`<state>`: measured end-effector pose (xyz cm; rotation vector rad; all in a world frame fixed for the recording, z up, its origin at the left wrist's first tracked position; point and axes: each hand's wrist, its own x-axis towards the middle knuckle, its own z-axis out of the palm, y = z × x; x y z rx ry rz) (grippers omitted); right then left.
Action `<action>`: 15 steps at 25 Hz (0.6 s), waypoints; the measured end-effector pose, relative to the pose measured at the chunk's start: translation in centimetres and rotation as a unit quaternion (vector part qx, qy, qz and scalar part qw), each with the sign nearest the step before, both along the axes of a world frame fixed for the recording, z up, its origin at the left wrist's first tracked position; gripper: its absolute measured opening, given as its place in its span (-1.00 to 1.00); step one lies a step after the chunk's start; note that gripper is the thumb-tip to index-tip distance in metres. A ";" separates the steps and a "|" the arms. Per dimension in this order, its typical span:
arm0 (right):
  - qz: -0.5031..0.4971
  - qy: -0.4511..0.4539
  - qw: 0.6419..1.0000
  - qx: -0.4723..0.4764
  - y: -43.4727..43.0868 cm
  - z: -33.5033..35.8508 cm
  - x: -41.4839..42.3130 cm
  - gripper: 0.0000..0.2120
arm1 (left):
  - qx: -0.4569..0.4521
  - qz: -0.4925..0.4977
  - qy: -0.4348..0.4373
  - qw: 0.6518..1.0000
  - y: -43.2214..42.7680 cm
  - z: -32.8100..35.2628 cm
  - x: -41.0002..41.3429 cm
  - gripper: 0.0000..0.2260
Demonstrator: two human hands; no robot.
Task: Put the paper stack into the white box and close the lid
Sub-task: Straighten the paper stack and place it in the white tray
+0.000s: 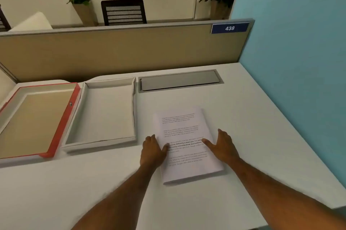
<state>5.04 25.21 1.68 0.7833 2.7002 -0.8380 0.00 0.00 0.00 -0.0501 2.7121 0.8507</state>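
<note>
A stack of printed white paper [184,128] lies flat on the white desk, slightly turned. My left hand [152,150] rests against its left edge with the thumb on the top sheet. My right hand [221,146] presses the right edge, thumb also on the page. Both hands clasp the stack from its sides; it still lies on the desk. The white box [104,111] stands open and empty to the left of the stack. Its red-edged lid [37,117] lies opened flat further left, inside up.
A grey cable hatch [180,80] is set in the desk [262,126] behind the paper. A tan partition [121,49] runs along the back and a blue wall [299,61] stands on the right. A chair and plants are beyond the partition.
</note>
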 end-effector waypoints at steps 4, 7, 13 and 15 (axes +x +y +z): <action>-0.068 0.004 0.996 -0.057 -0.6 0.1 -2.3 -0.18 | 0.078 0.065 -0.015 0.995 1.1 0.4 -1.5 -0.59; -0.101 0.012 0.988 -0.115 -1.2 -0.2 -3.7 -0.35 | 0.128 0.110 -0.011 0.986 1.0 -0.2 -1.9 -0.72; -0.143 -0.006 0.974 -0.177 -1.3 -0.5 -5.5 -0.41 | 0.122 0.117 -0.010 0.985 0.4 -0.8 -2.7 -0.65; -0.129 -0.025 0.978 -0.162 -1.3 -0.4 -5.9 -0.30 | 0.125 0.123 -0.012 0.985 0.3 -1.0 -2.9 -0.64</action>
